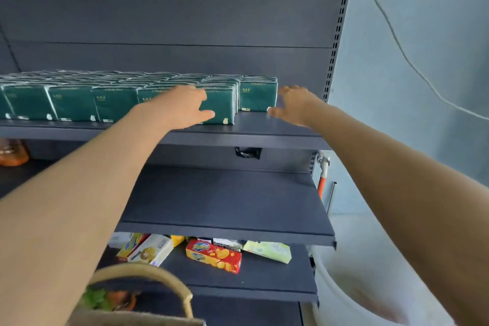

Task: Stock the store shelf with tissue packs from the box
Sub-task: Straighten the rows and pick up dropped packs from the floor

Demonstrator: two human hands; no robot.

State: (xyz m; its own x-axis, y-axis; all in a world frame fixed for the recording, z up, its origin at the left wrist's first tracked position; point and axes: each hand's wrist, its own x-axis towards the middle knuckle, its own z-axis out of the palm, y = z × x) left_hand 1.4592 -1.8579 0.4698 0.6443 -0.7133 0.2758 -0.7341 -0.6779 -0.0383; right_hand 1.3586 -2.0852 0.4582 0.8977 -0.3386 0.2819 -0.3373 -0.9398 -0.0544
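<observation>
A dark grey shelving unit (185, 8) is filling the left and middle of the view, its flat back panel rising to the top edge. A slotted upright (336, 42) is running down its right side. The upper shelf (264, 127), a middle shelf (225, 198) and a lower shelf (264, 278) are stepping outward toward the camera. To the right, a pale blue-grey wall (436, 21) is catching soft, even light, with a thin cable (396, 36) hanging across it. Below, an orange pipe (321, 188) is standing beside the unit, and a light floor (370, 233) is showing near a white tub (344, 291).
</observation>
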